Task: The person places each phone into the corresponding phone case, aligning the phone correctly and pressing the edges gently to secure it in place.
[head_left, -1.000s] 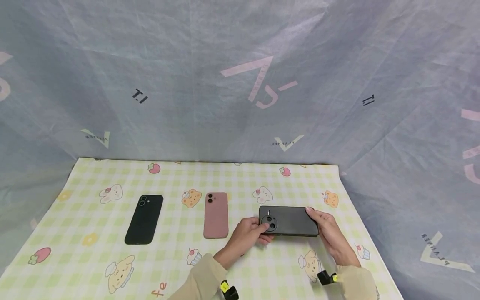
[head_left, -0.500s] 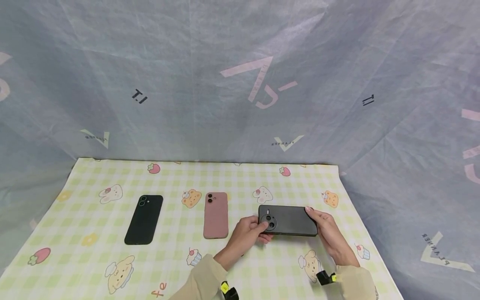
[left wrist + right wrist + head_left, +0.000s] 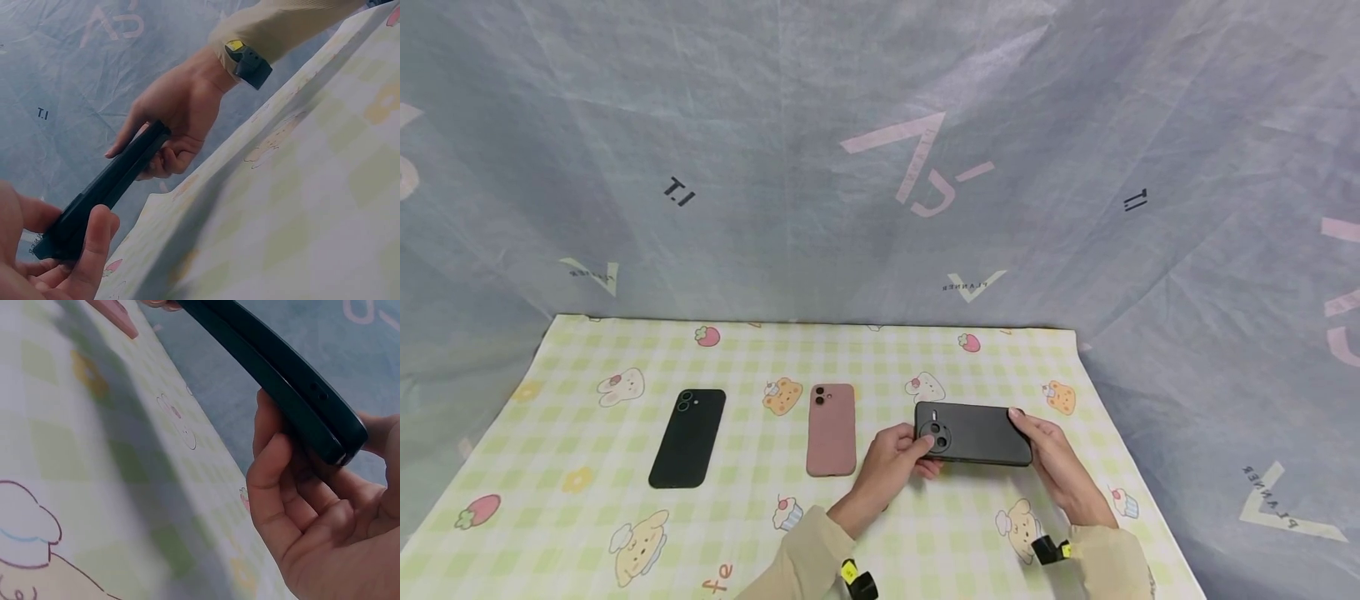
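Both hands hold a black phone (image 3: 981,433) sideways, its round camera ring at the left end. It is off the table in the wrist views. My left hand (image 3: 891,458) grips the camera end, thumb on the back by the lenses and fingers below. The other end is in my right hand (image 3: 1060,462), thumb on the far corner and fingers curled underneath. From the side, in the right wrist view, two dark layers (image 3: 300,387) lie face to face with a narrow gap. Whether these are phone and case or two phones, I cannot tell.
A dark green phone (image 3: 688,437) lies back up on the left of the checked tablecloth (image 3: 737,492). Between it and my left hand lies a pink phone (image 3: 832,431), also back up. Grey printed fabric (image 3: 790,167) hangs behind the table.
The black phone has risen slightly in the head view and shifted a little left, both hands moving with it. Their grip looks the same. The other two phones have stayed put.
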The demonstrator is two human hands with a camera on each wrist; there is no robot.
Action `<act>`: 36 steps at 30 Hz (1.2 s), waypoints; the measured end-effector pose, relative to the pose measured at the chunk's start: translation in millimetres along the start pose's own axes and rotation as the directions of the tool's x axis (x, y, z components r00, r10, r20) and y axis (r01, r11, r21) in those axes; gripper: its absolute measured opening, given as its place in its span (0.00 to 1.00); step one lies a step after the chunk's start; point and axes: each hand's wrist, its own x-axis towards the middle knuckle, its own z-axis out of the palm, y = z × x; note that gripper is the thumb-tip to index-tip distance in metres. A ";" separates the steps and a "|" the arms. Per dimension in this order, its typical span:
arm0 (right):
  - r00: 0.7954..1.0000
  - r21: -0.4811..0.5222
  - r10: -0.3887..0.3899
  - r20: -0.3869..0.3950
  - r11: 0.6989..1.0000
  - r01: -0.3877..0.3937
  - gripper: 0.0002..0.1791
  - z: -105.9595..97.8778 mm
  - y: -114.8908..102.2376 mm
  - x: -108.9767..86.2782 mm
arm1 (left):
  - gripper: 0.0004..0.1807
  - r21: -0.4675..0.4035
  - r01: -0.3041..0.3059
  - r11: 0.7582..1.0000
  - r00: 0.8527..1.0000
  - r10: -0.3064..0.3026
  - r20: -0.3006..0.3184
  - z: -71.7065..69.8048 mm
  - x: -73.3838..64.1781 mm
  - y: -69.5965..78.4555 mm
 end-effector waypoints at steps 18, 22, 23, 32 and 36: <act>0.985 0.048 -0.066 0.161 0.997 0.059 0.18 -10.6 9.9 -5.6 | 0.13 -0.044 -0.011 0.999 1.000 0.010 -0.024 -1.4 1.9 3.5; 0.978 0.048 -0.074 0.195 0.997 0.066 0.18 -11.2 12.3 -8.5 | 0.13 -0.016 -0.017 1.000 1.000 0.017 -0.017 -2.8 3.3 3.4; 0.978 0.045 -0.073 0.196 0.997 0.065 0.18 -11.0 12.6 -9.1 | 0.13 -0.009 -0.017 1.000 1.000 0.017 -0.016 -3.2 3.8 3.3; 0.984 0.081 -0.084 0.158 0.994 0.072 0.16 -7.4 14.3 -11.0 | 0.16 0.007 0.006 1.000 1.000 -0.005 -0.030 -3.6 4.9 2.4; 0.982 0.097 -0.090 0.164 0.992 0.074 0.16 -6.5 15.8 -11.5 | 0.18 0.013 0.004 1.000 0.999 -0.004 -0.044 -3.2 4.4 2.7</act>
